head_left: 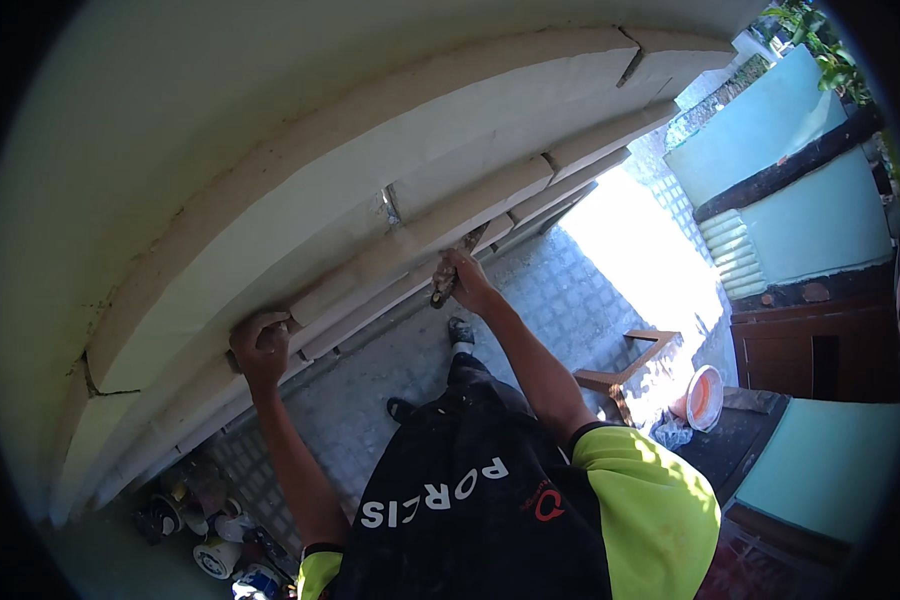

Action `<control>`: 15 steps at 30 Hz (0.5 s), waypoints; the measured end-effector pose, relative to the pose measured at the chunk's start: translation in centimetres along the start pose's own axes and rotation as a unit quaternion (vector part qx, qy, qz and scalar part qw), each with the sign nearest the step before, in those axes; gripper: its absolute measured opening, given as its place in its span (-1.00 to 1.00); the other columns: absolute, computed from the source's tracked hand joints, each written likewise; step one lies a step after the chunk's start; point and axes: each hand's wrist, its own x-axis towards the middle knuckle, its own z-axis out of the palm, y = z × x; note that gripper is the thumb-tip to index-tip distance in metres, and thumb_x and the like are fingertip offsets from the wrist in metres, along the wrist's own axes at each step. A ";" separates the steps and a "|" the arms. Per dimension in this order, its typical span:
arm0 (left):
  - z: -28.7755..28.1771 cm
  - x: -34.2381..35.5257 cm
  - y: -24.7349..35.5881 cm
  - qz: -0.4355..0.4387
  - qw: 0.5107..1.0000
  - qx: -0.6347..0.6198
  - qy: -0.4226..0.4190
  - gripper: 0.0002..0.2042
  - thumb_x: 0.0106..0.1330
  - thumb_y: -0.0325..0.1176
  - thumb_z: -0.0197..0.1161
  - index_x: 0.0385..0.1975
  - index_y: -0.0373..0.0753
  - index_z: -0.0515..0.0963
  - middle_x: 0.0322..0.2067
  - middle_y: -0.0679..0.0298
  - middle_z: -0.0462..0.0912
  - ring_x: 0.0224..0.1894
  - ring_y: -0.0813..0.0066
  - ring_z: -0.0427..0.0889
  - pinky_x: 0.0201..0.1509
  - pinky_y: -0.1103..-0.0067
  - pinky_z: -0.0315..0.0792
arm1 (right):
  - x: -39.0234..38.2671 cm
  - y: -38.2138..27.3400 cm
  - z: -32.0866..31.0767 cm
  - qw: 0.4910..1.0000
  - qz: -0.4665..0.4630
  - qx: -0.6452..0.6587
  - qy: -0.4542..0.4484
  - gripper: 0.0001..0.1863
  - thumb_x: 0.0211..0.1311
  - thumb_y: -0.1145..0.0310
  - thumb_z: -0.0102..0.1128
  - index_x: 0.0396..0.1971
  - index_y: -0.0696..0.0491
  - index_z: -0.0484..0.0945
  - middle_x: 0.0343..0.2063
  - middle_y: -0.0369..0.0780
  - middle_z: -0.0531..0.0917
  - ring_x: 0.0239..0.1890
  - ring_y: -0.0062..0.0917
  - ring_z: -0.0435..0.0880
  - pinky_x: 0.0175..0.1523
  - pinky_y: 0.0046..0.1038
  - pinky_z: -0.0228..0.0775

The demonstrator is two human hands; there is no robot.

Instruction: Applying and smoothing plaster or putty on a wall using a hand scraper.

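A pale stepped wall moulding point(420, 235) runs in long bands across the view, with dark gaps at some joints. My left hand point(260, 345) is closed at the edge of a lower band, its fingers curled round it; the fingertips are partly hidden. In my right hand point(458, 275) is a putty knife point(477, 238), gripped by its handle. The handle's end pokes out below my fist, and the narrow blade points up toward the moulding near a joint. Pale smears cover the fingers of that hand. Above the hands, a rough chipped spot point(390, 205) marks the wall face.
Beneath me lies a grey patterned paved floor point(570, 285), brightly sunlit at upper right. A wooden stool point(630, 375) stands to the right, with an orange-lined bucket point(703, 398) beside it. Several containers point(215, 555) crowd the lower left. Turquoise walls point(815, 210) rise at far right.
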 end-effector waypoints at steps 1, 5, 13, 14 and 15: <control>0.0 0.1 0.1 0.000 1.000 0.000 0.003 -0.86 0.07 -0.54 0.21 -0.39 -0.25 0.66 -0.42 0.19 0.74 -0.40 0.34 0.72 -0.22 0.51 0.56 | -0.7 -0.2 0.4 0.999 0.039 -0.013 -0.009 -0.87 0.39 0.37 -0.01 -0.40 0.02 0.40 -0.63 -0.34 0.35 -0.56 -0.49 0.44 -0.28 -0.32 0.43; 0.3 1.1 1.4 0.040 0.999 0.022 0.008 -0.86 0.08 -0.54 0.21 -0.38 -0.26 0.66 -0.42 0.18 0.74 -0.42 0.35 0.72 -0.24 0.52 0.56 | 2.3 -5.0 -3.8 0.997 -0.066 0.012 0.035 -0.75 0.41 0.32 -0.02 -0.52 -0.05 0.28 -0.65 -0.36 0.32 -0.59 -0.53 0.39 -0.28 -0.33 0.43; 0.1 0.4 1.2 0.026 1.000 0.007 0.014 -0.86 0.07 -0.58 0.22 -0.38 -0.29 0.65 -0.42 0.18 0.74 -0.43 0.46 0.70 -0.26 0.56 0.57 | 0.0 -3.6 -2.2 0.994 -0.049 -0.028 0.092 -0.81 0.28 0.39 0.08 -0.50 -0.02 0.31 -0.65 -0.33 0.34 -0.61 -0.50 0.39 -0.34 -0.32 0.40; 0.2 0.7 1.3 0.032 0.999 0.010 0.013 -0.86 0.07 -0.60 0.21 -0.38 -0.29 0.65 -0.42 0.19 0.74 -0.43 0.47 0.70 -0.26 0.57 0.56 | 0.8 -4.6 -4.0 0.997 -0.045 0.016 0.066 -0.84 0.28 0.39 0.09 -0.47 -0.01 0.33 -0.66 -0.34 0.34 -0.61 -0.49 0.40 -0.37 -0.33 0.40; 0.2 0.8 1.7 0.038 0.999 0.012 0.010 -0.85 0.07 -0.61 0.20 -0.38 -0.30 0.65 -0.42 0.20 0.74 -0.43 0.49 0.69 -0.27 0.58 0.56 | 1.0 -6.0 -4.6 0.997 -0.047 0.016 0.066 -0.84 0.28 0.39 0.09 -0.47 -0.01 0.33 -0.66 -0.34 0.34 -0.61 -0.49 0.40 -0.37 -0.33 0.40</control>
